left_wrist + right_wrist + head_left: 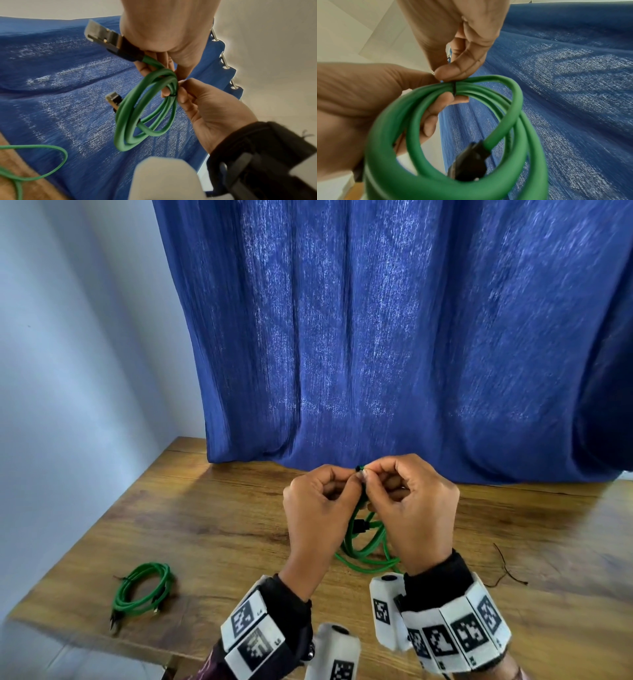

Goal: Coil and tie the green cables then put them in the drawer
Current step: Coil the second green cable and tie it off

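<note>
A plain domestic room, likely a home: a wooden table (pixel 212 508) stands against a pale painted wall (pixel 68 354). A full-length blue curtain (pixel 394 337) hangs behind it from metal rings (pixel 226 67) on a rail.

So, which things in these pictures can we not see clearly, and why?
- The drawer: in no view.
- The knot of the black tie: hidden in head view by the left hand and right hand; the right wrist view shows only a wrapped band.
- Whether the coiled cable on the table is tied: too small in head view.
- The loose cable: cut off by the left wrist view's edge.
</note>
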Motion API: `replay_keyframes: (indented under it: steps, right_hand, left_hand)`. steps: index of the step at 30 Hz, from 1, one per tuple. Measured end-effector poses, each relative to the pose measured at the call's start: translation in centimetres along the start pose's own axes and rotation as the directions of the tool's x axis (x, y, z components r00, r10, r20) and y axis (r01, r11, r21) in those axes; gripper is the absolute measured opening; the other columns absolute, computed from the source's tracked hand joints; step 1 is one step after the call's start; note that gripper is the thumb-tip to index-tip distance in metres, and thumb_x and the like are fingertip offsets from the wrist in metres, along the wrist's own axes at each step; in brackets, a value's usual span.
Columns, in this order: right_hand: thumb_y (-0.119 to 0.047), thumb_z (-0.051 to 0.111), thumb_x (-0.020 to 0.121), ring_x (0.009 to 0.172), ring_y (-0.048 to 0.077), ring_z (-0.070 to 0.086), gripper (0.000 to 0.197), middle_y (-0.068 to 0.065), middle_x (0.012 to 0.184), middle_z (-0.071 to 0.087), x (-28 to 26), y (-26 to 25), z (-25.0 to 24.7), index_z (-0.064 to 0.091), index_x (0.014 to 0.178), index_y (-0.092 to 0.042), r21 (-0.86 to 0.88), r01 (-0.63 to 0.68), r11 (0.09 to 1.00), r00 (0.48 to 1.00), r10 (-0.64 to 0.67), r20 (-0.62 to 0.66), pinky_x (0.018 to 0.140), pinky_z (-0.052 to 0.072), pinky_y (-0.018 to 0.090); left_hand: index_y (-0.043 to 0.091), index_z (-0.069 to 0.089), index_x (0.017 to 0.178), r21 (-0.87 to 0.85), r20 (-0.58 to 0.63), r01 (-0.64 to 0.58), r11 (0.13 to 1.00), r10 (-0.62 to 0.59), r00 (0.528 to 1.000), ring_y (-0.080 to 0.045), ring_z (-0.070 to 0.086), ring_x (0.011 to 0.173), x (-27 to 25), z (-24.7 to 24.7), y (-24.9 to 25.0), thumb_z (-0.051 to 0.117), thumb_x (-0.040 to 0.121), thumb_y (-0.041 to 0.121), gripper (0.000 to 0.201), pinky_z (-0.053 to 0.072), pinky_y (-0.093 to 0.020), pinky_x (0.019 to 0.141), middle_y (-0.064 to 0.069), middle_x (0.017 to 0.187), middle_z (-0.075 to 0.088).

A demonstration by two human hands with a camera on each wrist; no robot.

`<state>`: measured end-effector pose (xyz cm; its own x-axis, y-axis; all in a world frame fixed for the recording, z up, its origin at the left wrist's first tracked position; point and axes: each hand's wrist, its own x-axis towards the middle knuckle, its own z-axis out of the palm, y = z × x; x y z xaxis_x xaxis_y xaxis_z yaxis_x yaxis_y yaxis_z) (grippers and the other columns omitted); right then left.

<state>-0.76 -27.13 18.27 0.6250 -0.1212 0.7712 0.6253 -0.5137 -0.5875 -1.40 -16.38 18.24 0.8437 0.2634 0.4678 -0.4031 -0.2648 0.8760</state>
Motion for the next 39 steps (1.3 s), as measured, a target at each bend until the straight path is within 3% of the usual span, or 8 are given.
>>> replay_keyframes:
  steps: [11,16,22,26,29,31,39]
  right_hand:
    - [-0.009,0.071,0.077,0.064,0.009,0.06,0.005,-0.001,0.072,0.065,-0.14,0.31,-0.05,0.067,0.073,-0.01,0.016,-0.02,1.0,1.0,0.02,-0.001,0.055,0.048,0.01]
    - [-0.009,0.069,0.076,0.065,0.01,0.06,0.004,0.001,0.071,0.066,-0.21,0.44,-0.04,0.067,0.073,-0.009,0.012,-0.006,1.0,1.0,0.006,-0.025,0.053,0.047,0.01]
    - [-0.012,0.067,0.077,0.063,0.01,0.059,0.005,0.001,0.07,0.065,-0.37,0.76,-0.2,0.066,0.073,-0.009,-0.008,0.008,1.0,1.0,-0.008,0.001,0.052,0.047,0.011]
    - [-0.012,0.068,0.077,0.056,0.009,0.059,0.005,-0.001,0.07,0.065,-0.34,0.71,-0.24,0.066,0.072,-0.011,0.011,-0.02,1.0,1.0,0.02,-0.016,0.052,0.048,0.013]
    - [-0.014,0.067,0.078,0.053,0.008,0.062,0.005,-0.002,0.071,0.066,-0.17,0.63,-0.18,0.067,0.073,-0.012,0.059,-0.063,0.996,0.997,0.065,-0.032,0.05,0.052,0.022]
    - [-0.014,0.067,0.078,0.053,0.008,0.062,0.005,-0.001,0.071,0.066,-0.05,0.61,-0.19,0.067,0.073,-0.012,0.061,-0.068,0.996,0.997,0.07,-0.032,0.05,0.052,0.022]
    - [-0.011,0.071,0.077,0.054,0.007,0.06,0.004,-0.003,0.07,0.065,0.22,0.29,-0.36,0.068,0.074,-0.012,0.032,-0.016,0.999,1.0,0.016,-0.003,0.051,0.049,0.012]
  left_hand:
    - [0.017,0.073,0.072,0.074,-0.009,-0.086,0.994,0.087,0.996,0.005,0.064,0.058,-0.1,0.09,-0.19,0.072,0.076,0.018,0.004,0.045,-0.007,0.055,0.022,0.059,0.063]
    - [0.019,0.073,0.072,0.082,-0.003,-0.072,0.994,0.073,0.997,0.004,0.065,0.058,-0.23,0.17,-0.23,0.067,0.073,0.028,0.01,0.05,-0.012,0.056,0.021,0.059,0.064]
    - [0.02,0.073,0.073,0.086,0.026,-0.059,0.995,0.057,0.998,0.003,0.065,0.059,-0.3,0.3,-0.32,0.069,0.074,0.026,0.008,0.052,-0.015,0.056,0.02,0.06,0.065]
    - [0.015,0.073,0.071,-0.031,0.024,0.073,0.997,-0.072,0.997,0.002,0.064,0.055,-0.06,0.44,-0.68,0.072,0.078,0.009,0.008,0.047,-0.01,0.053,0.016,0.056,0.067]
    - [0.009,0.072,0.073,-0.196,0.066,0.219,0.956,-0.21,0.976,-0.006,0.066,0.054,0.1,0.35,-0.44,0.067,0.081,0.004,0.011,0.051,-0.016,0.053,0.003,0.06,0.071]
    - [0.005,0.072,0.075,-0.287,0.105,0.281,0.916,-0.262,0.959,-0.011,0.067,0.056,0.23,0.26,-0.25,0.064,0.083,0.002,0.011,0.053,-0.018,0.054,-0.003,0.063,0.071]
    - [0.006,0.071,0.072,-0.331,0.125,0.314,0.89,-0.288,0.949,-0.009,0.066,0.053,0.29,0.25,0.12,0.063,0.082,-0.002,0.015,0.051,-0.016,0.052,0.0,0.06,0.07]
